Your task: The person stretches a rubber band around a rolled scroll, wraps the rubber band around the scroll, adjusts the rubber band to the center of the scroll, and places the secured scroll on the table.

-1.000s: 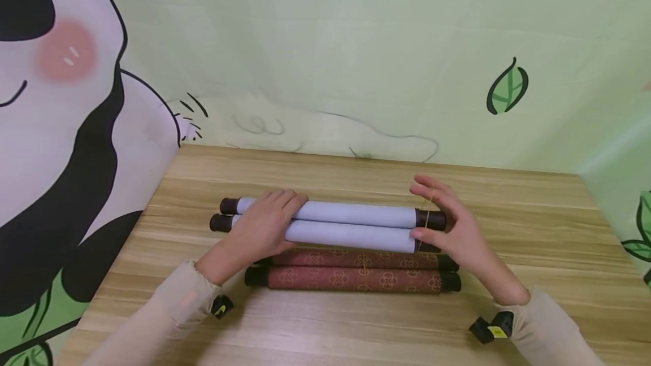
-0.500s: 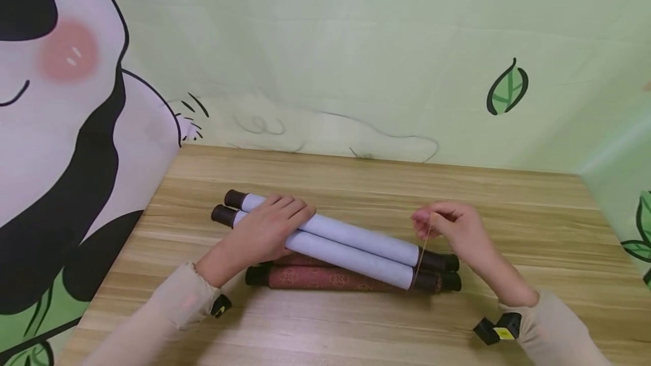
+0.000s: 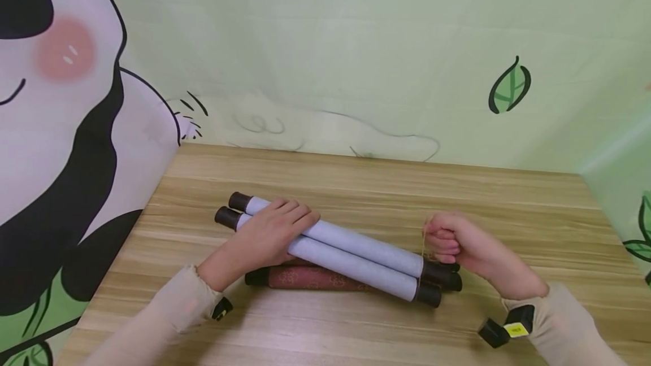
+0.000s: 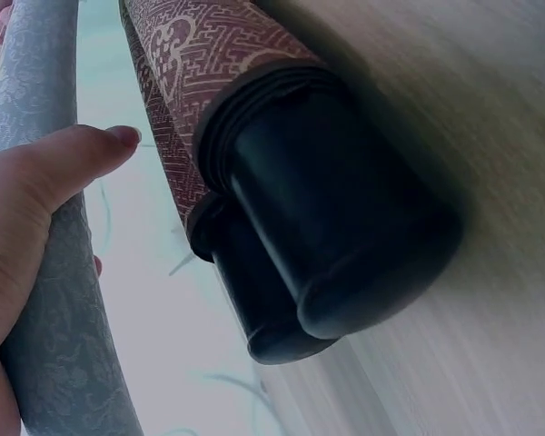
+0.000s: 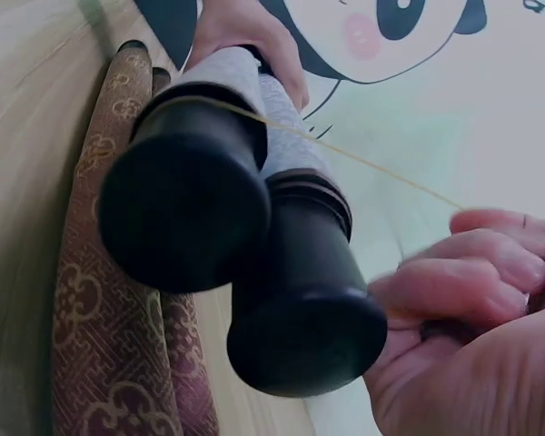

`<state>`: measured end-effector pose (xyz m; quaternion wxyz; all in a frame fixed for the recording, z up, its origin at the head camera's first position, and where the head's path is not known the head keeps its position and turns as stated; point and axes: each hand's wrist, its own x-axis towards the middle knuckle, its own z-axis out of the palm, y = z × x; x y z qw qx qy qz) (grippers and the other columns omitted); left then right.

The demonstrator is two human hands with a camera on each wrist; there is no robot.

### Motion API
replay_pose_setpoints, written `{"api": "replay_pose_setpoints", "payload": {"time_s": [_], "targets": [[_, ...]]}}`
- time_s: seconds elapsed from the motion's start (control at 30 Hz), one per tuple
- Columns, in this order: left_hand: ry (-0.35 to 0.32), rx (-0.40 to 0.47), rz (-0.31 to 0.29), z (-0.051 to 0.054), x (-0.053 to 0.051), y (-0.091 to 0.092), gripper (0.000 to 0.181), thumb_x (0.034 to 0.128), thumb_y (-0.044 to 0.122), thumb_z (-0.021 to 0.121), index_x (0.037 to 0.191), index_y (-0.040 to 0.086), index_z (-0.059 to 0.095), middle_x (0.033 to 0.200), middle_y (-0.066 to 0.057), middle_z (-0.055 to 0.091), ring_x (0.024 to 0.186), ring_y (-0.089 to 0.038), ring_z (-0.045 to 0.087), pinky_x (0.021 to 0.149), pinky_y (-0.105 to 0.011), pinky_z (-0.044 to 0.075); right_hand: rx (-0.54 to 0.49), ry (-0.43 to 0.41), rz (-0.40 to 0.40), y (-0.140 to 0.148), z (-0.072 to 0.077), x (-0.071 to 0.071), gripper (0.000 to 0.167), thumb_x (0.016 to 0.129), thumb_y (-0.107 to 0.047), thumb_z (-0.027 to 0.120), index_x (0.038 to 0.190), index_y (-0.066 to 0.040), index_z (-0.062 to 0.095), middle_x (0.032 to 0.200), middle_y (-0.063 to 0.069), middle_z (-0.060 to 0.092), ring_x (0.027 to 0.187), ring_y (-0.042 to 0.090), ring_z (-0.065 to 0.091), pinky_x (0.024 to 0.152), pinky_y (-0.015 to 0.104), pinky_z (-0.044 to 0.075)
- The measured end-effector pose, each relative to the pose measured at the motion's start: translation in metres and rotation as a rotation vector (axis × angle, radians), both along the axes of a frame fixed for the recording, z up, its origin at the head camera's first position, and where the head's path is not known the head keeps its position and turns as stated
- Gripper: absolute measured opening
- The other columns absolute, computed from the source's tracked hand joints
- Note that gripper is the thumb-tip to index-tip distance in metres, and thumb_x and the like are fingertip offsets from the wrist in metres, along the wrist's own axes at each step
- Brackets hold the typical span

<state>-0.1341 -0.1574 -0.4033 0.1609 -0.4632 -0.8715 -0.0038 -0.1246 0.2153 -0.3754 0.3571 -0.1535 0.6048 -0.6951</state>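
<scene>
Above the red scrolls (image 3: 310, 278), the left hand (image 3: 272, 230) gripped two pale scrolls (image 3: 351, 267), while the right hand (image 3: 450, 240) with curled fingers held a thin band (image 5: 381, 170); it lay over the nearer scroll's right end, but seemingly not yet settled round both.

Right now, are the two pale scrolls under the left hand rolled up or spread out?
Rolled up. Both pale scrolls are long tubes between dark end knobs, and the left hand holds them side by side.
</scene>
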Motion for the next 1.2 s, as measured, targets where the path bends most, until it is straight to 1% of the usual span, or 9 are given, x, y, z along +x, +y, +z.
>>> {"api": "replay_pose_setpoints", "payload": {"time_s": [0.1,0.3,0.4,0.57,0.77,0.97,1.07,1.17,1.2], "targets": [[-0.01,0.001,0.012,0.0,0.0,0.0,0.074,0.0661,0.032,0.089,0.129,0.01,0.057,0.116,-0.004,0.066,0.109,-0.023,0.062,0.102,-0.039,0.048,-0.106,-0.046,0.085,0.001,-0.003,-0.001,0.038,0.098,-0.004,0.028,0.06,-0.01,0.025,0.051,-0.001,0.014,0.044,0.017,0.009,0.042,0.034,0.002],[-0.031,-0.001,0.034,-0.001,-0.002,-0.002,0.073,0.0677,0.036,0.088,0.129,0.01,0.058,0.116,-0.004,0.066,0.109,-0.023,0.062,0.103,-0.038,0.048,-0.17,-0.019,0.146,0.005,-0.008,-0.001,0.039,0.101,-0.004,0.027,0.062,-0.008,0.03,0.052,0.001,0.014,0.044,0.017,0.012,0.042,0.035,0.002],[-0.033,0.005,0.036,-0.001,-0.001,-0.002,0.073,0.0675,0.036,0.088,0.129,0.01,0.059,0.115,-0.004,0.066,0.109,-0.023,0.062,0.102,-0.038,0.048,-0.183,-0.022,0.156,0.006,-0.009,0.001,0.042,0.102,-0.004,0.027,0.065,-0.01,0.047,0.054,0.001,0.017,0.045,0.017,0.013,0.043,0.035,0.003],[-0.032,0.013,0.031,0.0,-0.002,-0.002,0.073,0.0665,0.035,0.088,0.128,0.01,0.059,0.114,-0.003,0.066,0.107,-0.022,0.062,0.102,-0.038,0.048,-0.121,-0.014,0.174,0.008,-0.006,0.003,0.043,0.102,-0.005,0.03,0.083,-0.014,0.067,0.055,0.001,0.023,0.047,0.017,0.014,0.044,0.037,0.004],[-0.037,0.024,0.042,-0.001,-0.001,-0.004,0.074,0.0656,0.035,0.089,0.128,0.01,0.059,0.114,-0.004,0.066,0.108,-0.023,0.063,0.102,-0.039,0.048,-0.131,-0.008,0.167,0.01,-0.006,0.002,0.045,0.102,-0.006,0.029,0.091,-0.014,0.072,0.054,-0.004,0.033,0.049,0.017,0.019,0.046,0.036,0.011],[-0.04,0.032,0.04,-0.001,-0.001,-0.005,0.074,0.0654,0.035,0.089,0.128,0.009,0.059,0.114,-0.004,0.066,0.108,-0.023,0.062,0.102,-0.039,0.048,-0.213,0.049,0.179,0.007,-0.01,0.002,0.052,0.104,-0.005,0.018,0.123,-0.002,0.065,0.055,-0.001,0.034,0.048,0.017,0.025,0.046,0.033,0.022],[-0.037,0.036,0.048,0.0,-0.001,-0.006,0.075,0.063,0.034,0.09,0.127,0.009,0.059,0.115,-0.004,0.066,0.108,-0.023,0.062,0.101,-0.039,0.049,-0.3,0.042,0.142,0.005,-0.012,0.001,0.056,0.101,-0.001,0.013,0.13,-0.002,0.06,0.064,-0.004,0.054,0.056,0.009,0.045,0.06,0.023,0.042],[-0.035,0.035,0.052,0.001,-0.001,-0.007,0.076,0.062,0.033,0.09,0.127,0.009,0.06,0.115,-0.004,0.067,0.108,-0.023,0.063,0.101,-0.038,0.049,-0.395,0.027,0.11,0.005,-0.012,0.0,0.059,0.099,0.004,0.01,0.134,-0.003,0.057,0.101,0.002,0.073,0.086,0.01,0.066,0.089,0.021,0.052],[-0.034,0.032,0.045,0.002,-0.001,-0.007,0.076,0.0625,0.033,0.09,0.128,0.009,0.059,0.115,-0.004,0.066,0.108,-0.023,0.063,0.101,-0.038,0.049,-0.409,0.036,0.103,0.005,-0.013,-0.001,0.06,0.098,0.007,0.011,0.135,-0.003,0.057,0.112,0.005,0.073,0.094,0.011,0.069,0.091,0.023,0.054]]}}
